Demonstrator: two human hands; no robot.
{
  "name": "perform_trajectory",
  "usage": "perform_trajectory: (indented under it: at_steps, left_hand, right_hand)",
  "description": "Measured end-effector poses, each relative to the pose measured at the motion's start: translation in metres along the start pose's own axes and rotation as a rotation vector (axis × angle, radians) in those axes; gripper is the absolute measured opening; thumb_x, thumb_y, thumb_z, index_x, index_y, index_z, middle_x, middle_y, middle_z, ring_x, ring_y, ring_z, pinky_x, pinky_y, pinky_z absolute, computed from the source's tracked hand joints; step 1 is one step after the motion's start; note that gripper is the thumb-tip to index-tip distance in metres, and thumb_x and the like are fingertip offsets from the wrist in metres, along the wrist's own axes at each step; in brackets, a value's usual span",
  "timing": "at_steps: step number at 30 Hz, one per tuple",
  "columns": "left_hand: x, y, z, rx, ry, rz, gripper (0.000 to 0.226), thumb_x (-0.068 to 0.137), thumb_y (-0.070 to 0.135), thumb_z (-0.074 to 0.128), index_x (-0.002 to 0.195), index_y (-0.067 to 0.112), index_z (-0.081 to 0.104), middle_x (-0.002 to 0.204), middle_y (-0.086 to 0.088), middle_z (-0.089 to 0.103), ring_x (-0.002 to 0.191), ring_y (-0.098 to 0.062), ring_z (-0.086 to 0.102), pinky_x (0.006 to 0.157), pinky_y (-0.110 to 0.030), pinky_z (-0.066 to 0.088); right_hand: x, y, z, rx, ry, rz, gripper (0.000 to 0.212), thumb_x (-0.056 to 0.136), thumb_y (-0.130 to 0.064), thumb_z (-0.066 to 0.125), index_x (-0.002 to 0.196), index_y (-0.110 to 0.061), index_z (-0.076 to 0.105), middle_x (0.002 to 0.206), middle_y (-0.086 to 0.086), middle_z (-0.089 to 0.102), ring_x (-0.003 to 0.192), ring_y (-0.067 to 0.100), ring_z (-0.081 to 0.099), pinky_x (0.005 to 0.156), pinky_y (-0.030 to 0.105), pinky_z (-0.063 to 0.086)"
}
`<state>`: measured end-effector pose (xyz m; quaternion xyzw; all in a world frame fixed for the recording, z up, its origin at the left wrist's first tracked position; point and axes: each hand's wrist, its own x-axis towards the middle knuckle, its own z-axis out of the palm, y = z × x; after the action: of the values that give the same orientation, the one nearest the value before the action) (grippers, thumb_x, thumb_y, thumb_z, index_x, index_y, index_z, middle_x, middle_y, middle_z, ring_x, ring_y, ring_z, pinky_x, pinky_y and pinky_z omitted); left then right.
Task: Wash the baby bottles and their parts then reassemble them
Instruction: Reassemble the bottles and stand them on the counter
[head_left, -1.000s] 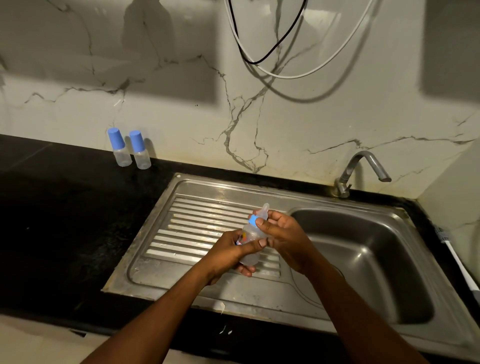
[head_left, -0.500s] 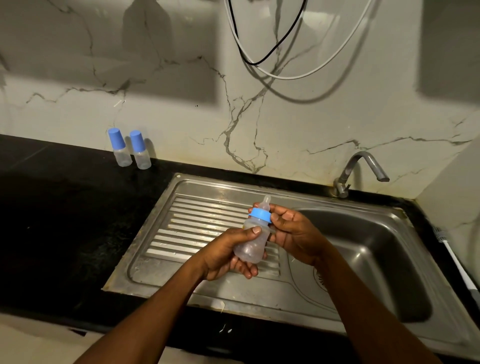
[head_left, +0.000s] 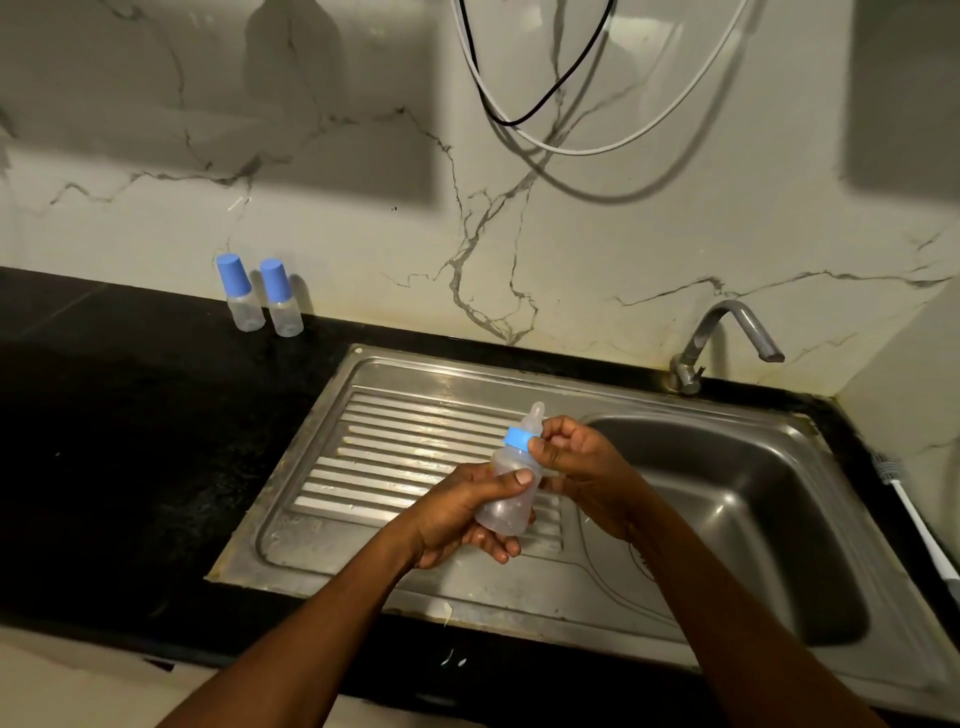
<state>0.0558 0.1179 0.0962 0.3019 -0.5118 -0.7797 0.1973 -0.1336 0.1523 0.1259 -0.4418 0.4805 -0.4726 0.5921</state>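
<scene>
Above the ribbed drainboard I hold a clear baby bottle (head_left: 506, 493) with a blue collar ring (head_left: 518, 438) and a translucent teat (head_left: 535, 414) on top. My left hand (head_left: 462, 514) grips the bottle's body, thumb across its front. My right hand (head_left: 582, 467) pinches the blue ring at the neck from the right side. Two more clear bottles, each with a tall blue cap, stand upright side by side against the wall at the back left: one bottle (head_left: 238, 300) and its neighbour (head_left: 280, 304).
The steel sink unit (head_left: 395, 452) has its drainboard on the left and a deep basin (head_left: 737, 525) on the right, with a tap (head_left: 727, 338) behind it. A white-handled bottle brush (head_left: 914, 519) lies at the right edge. Black counter (head_left: 130, 441) stretches left. Cables hang on the wall.
The bottle has tilted more upright and dropped slightly in my hands. My right hand has slid off the top, so the blue ring and teat now show.
</scene>
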Motion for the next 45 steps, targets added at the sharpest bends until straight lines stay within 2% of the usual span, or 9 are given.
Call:
perform_trajectory:
  at_steps: [4, 11, 15, 21, 24, 27, 32, 40, 45]
  left_hand:
    - [0.001, 0.001, -0.002, -0.009, 0.039, 0.009, 0.069, 0.077, 0.048, 0.077, 0.122, -0.001, 0.060, 0.091, -0.018, 0.067, 0.063, -0.026, 0.066, 0.053, -0.030, 0.057]
    - [0.000, 0.001, 0.002, 0.153, 0.113, 0.034, 0.056, 0.082, 0.048, 0.074, 0.115, 0.005, 0.065, 0.089, -0.016, 0.069, 0.067, -0.027, 0.067, 0.057, -0.032, 0.056]
    - [0.000, 0.003, 0.003, 0.152, 0.101, 0.028, 0.054, 0.082, 0.047, 0.074, 0.115, 0.006, 0.064, 0.086, -0.014, 0.069, 0.067, -0.027, 0.067, 0.057, -0.030, 0.057]
    - [0.003, -0.001, 0.009, 0.154, 0.109, 0.022, 0.045, 0.082, 0.047, 0.075, 0.106, 0.010, 0.068, 0.086, -0.014, 0.070, 0.067, -0.029, 0.068, 0.060, -0.033, 0.058]
    - [0.006, -0.001, 0.012, 0.110, 0.094, 0.006, 0.053, 0.081, 0.046, 0.074, 0.110, 0.002, 0.065, 0.084, -0.017, 0.069, 0.065, -0.029, 0.067, 0.060, -0.033, 0.059]
    - [0.004, 0.003, 0.009, 0.148, 0.099, 0.010, 0.050, 0.084, 0.044, 0.074, 0.113, 0.005, 0.066, 0.088, -0.016, 0.071, 0.069, -0.030, 0.069, 0.060, -0.033, 0.059]
    - [0.008, -0.009, 0.012, 0.286, 0.284, 0.060, 0.035, 0.084, 0.038, 0.079, 0.109, 0.015, 0.069, 0.090, -0.005, 0.075, 0.069, -0.027, 0.073, 0.060, -0.036, 0.059]
    - [0.020, -0.025, 0.013, 0.645, 0.631, 0.138, 0.040, 0.070, 0.063, 0.074, 0.088, 0.027, 0.066, 0.069, 0.005, 0.070, 0.060, -0.014, 0.069, 0.059, -0.039, 0.061]
    - [0.021, -0.031, 0.006, 0.768, 0.734, 0.153, 0.028, 0.077, 0.048, 0.070, 0.092, 0.026, 0.062, 0.079, 0.006, 0.068, 0.070, -0.010, 0.064, 0.061, -0.028, 0.052]
  right_hand:
    - [-0.002, 0.002, 0.009, 0.217, 0.009, 0.025, 0.046, 0.090, -0.030, 0.066, 0.129, -0.008, 0.055, 0.125, 0.017, 0.067, 0.111, 0.030, 0.067, 0.093, 0.043, 0.056]
    - [-0.001, 0.005, 0.026, -0.037, 0.210, 0.009, 0.046, 0.075, -0.035, 0.075, 0.110, -0.008, 0.065, 0.107, 0.018, 0.073, 0.095, 0.030, 0.072, 0.089, 0.045, 0.057]
    - [-0.004, 0.004, 0.017, 0.288, 0.062, 0.024, 0.044, 0.088, -0.031, 0.059, 0.126, -0.008, 0.059, 0.120, 0.017, 0.068, 0.107, 0.031, 0.067, 0.090, 0.042, 0.057]
    - [-0.002, 0.006, 0.023, 0.040, 0.227, -0.013, 0.054, 0.072, -0.030, 0.076, 0.119, -0.012, 0.058, 0.114, 0.018, 0.068, 0.096, 0.028, 0.071, 0.082, 0.037, 0.059]
    - [-0.002, 0.005, 0.018, 0.207, 0.090, 0.050, 0.052, 0.087, -0.031, 0.071, 0.131, -0.009, 0.054, 0.118, 0.014, 0.066, 0.104, 0.027, 0.067, 0.088, 0.038, 0.057]
    - [-0.005, 0.008, 0.010, 0.160, 0.004, 0.042, 0.037, 0.095, -0.027, 0.062, 0.124, -0.004, 0.061, 0.115, 0.018, 0.069, 0.104, 0.030, 0.067, 0.090, 0.038, 0.057]
    - [-0.003, 0.018, 0.019, 0.044, 0.205, 0.023, 0.028, 0.092, -0.020, 0.064, 0.113, -0.003, 0.069, 0.103, 0.016, 0.075, 0.093, 0.029, 0.073, 0.083, 0.035, 0.059]
    - [0.014, 0.030, 0.043, 0.047, 0.488, 0.019, 0.008, 0.089, -0.015, 0.073, 0.094, -0.009, 0.076, 0.089, 0.011, 0.077, 0.077, 0.021, 0.074, 0.062, 0.025, 0.056]
    - [0.032, 0.037, 0.061, -0.019, 0.613, 0.003, 0.016, 0.086, -0.019, 0.078, 0.092, -0.004, 0.077, 0.084, 0.013, 0.076, 0.076, 0.024, 0.073, 0.070, 0.033, 0.061]
